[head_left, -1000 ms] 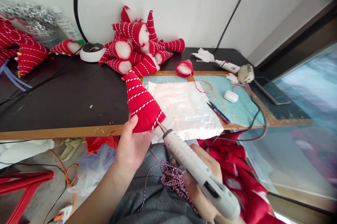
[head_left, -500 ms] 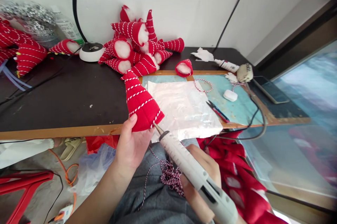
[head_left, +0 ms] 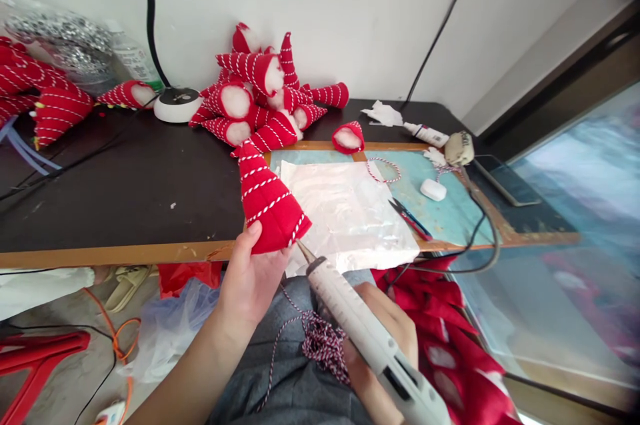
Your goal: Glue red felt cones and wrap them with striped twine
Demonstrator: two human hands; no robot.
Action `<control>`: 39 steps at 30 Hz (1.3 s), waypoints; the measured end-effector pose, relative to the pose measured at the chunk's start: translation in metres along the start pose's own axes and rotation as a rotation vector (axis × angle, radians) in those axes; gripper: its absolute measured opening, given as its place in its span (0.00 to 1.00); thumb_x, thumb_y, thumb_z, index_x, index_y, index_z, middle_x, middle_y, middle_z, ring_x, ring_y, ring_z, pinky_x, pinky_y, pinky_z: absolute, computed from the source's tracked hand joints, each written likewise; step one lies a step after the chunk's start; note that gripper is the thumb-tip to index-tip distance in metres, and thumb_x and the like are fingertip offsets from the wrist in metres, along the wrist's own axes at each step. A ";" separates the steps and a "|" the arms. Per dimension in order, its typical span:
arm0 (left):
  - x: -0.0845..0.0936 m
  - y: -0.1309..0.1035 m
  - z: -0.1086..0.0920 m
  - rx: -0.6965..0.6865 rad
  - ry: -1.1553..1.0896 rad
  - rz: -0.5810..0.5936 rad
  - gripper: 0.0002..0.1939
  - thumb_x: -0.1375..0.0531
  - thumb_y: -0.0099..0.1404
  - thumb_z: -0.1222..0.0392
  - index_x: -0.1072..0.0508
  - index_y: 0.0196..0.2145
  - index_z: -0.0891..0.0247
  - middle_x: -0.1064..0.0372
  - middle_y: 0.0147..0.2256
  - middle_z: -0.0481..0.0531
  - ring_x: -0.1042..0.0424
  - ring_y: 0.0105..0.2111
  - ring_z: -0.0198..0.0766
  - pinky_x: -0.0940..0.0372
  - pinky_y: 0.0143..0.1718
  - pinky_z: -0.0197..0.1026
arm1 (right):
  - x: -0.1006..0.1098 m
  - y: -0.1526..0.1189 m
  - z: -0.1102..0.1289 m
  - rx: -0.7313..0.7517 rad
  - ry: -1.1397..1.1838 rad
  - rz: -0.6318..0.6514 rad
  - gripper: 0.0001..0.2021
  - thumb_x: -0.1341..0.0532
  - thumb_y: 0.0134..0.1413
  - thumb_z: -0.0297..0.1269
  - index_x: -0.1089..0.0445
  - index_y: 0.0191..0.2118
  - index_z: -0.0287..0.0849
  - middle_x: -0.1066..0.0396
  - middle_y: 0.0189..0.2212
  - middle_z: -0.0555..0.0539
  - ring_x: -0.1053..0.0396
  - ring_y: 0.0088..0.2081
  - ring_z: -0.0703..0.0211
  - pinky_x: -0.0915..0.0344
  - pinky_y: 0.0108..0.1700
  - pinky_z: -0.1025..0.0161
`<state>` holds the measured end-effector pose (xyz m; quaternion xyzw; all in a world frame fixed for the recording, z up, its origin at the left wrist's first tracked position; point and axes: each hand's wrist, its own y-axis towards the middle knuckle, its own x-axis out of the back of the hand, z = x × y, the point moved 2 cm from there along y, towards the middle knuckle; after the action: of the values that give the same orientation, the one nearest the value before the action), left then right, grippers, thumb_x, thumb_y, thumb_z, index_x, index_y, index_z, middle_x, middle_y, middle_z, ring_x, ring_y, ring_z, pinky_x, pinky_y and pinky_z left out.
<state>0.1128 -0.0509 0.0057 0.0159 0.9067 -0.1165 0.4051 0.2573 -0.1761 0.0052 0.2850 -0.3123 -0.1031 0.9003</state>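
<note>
My left hand [head_left: 255,278] grips a red felt cone [head_left: 270,205] by its wide end, thumb on the near face. White-and-red twisted cord winds around the cone, and its tip leans toward the back. In my right hand [head_left: 387,325] is a white hot glue gun [head_left: 367,332]. The gun's metal nozzle points at the cord near the cone's lower right edge, a small distance off it. A tangled bundle of red-and-white cord [head_left: 325,348] lies on my lap, with one strand running up toward the cone.
Several stuffed red cones [head_left: 255,102] are heaped by the wall. A white sheet [head_left: 345,212] covers part of the table. To its right lie scissors [head_left: 411,218], a cord loop [head_left: 384,170], a white case [head_left: 433,190], a glue bottle [head_left: 426,134] and a phone [head_left: 506,180].
The glue gun's nozzle has drawn back slightly from the cone's edge, down and to the right. My left hand holds the cone almost still, while the view has shifted a little.
</note>
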 end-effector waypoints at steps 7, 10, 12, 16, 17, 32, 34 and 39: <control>0.018 0.006 0.004 -0.124 0.198 0.069 0.31 0.26 0.57 0.48 0.25 0.56 0.57 0.24 0.56 0.55 0.27 0.59 0.52 0.28 0.58 0.49 | 0.042 0.039 -0.058 -0.105 -0.530 0.120 0.09 0.44 0.62 0.33 0.37 0.47 0.42 0.32 0.42 0.39 0.30 0.41 0.45 0.30 0.40 0.52; 0.024 0.006 0.004 -0.138 0.283 0.055 0.36 0.25 0.55 0.47 0.28 0.59 0.58 0.25 0.57 0.58 0.28 0.60 0.55 0.31 0.61 0.53 | 0.045 0.061 -0.103 -0.120 -0.735 0.183 0.11 0.43 0.60 0.31 0.37 0.49 0.41 0.32 0.45 0.35 0.30 0.45 0.38 0.29 0.45 0.45; 0.029 0.006 0.003 -0.127 0.318 0.066 0.36 0.25 0.56 0.47 0.28 0.59 0.58 0.25 0.57 0.59 0.28 0.60 0.55 0.31 0.61 0.53 | 0.042 0.072 -0.128 -0.095 -0.783 0.210 0.10 0.42 0.60 0.32 0.36 0.48 0.41 0.32 0.43 0.36 0.29 0.45 0.38 0.28 0.45 0.44; 0.040 0.008 0.001 -0.153 0.450 0.115 0.41 0.24 0.55 0.48 0.31 0.62 0.56 0.27 0.59 0.60 0.27 0.60 0.56 0.29 0.58 0.50 | 0.033 0.084 -0.150 -0.016 -0.780 0.214 0.08 0.39 0.61 0.33 0.33 0.46 0.42 0.30 0.42 0.37 0.27 0.44 0.39 0.25 0.46 0.42; 0.041 0.008 0.000 -0.175 0.499 0.128 0.42 0.24 0.55 0.48 0.32 0.63 0.56 0.29 0.61 0.61 0.28 0.61 0.57 0.29 0.58 0.50 | 0.032 0.084 -0.149 0.002 -0.771 0.216 0.10 0.38 0.61 0.34 0.33 0.48 0.41 0.29 0.43 0.36 0.27 0.45 0.38 0.25 0.47 0.41; 0.036 0.001 0.007 -0.781 1.102 0.228 0.35 0.28 0.60 0.57 0.44 0.56 0.56 0.38 0.59 0.65 0.28 0.57 0.54 0.26 0.51 0.52 | -0.025 0.097 -0.020 0.076 -0.039 -0.358 0.13 0.38 0.68 0.37 0.34 0.55 0.48 0.33 0.53 0.41 0.31 0.57 0.48 0.29 0.57 0.45; 0.033 0.000 0.006 -0.905 1.135 0.221 0.35 0.27 0.60 0.58 0.45 0.55 0.56 0.38 0.58 0.65 0.28 0.56 0.54 0.26 0.49 0.52 | -0.024 0.099 -0.015 0.132 -0.094 -0.335 0.11 0.38 0.67 0.34 0.31 0.53 0.48 0.33 0.51 0.42 0.29 0.54 0.50 0.28 0.55 0.47; 0.022 -0.003 0.000 -1.108 1.186 0.166 0.35 0.27 0.59 0.60 0.45 0.53 0.56 0.36 0.54 0.64 0.26 0.51 0.52 0.27 0.46 0.51 | -0.025 0.098 -0.014 0.147 -0.032 -0.266 0.03 0.38 0.67 0.31 0.30 0.44 0.46 0.30 0.42 0.46 0.27 0.46 0.54 0.26 0.49 0.53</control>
<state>0.0982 -0.0553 -0.0101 -0.0608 0.8922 0.4071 -0.1860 0.2471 -0.0807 0.0403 0.3874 -0.2929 -0.2027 0.8503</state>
